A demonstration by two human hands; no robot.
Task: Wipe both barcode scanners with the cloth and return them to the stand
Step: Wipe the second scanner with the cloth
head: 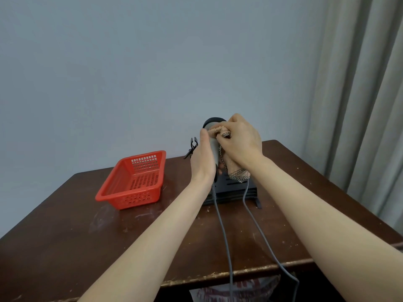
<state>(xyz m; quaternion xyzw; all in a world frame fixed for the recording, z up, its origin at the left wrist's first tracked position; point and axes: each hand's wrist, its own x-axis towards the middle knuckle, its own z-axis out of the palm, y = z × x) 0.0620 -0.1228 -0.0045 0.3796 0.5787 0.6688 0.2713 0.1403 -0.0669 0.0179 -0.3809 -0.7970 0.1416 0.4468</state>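
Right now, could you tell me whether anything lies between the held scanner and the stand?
Only the cloth: the right hand grips it against the scanner, and its loose end dangles over the stand. The left hand holds the scanner above the stand; the red basket sits aside.

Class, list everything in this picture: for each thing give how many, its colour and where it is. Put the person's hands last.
table: one, dark brown, centre of view
stand: one, black, on the table, right of centre
basket: one, red, on the table left of the stand
barcode scanner: one visible, grey with dark head, held above the stand
cloth: one, beige with checked edge, against the scanner
cables: two, grey, trailing over the table's near edge
curtain: one, grey, far right
left hand: one, grips the scanner's handle
right hand: one, holds the cloth
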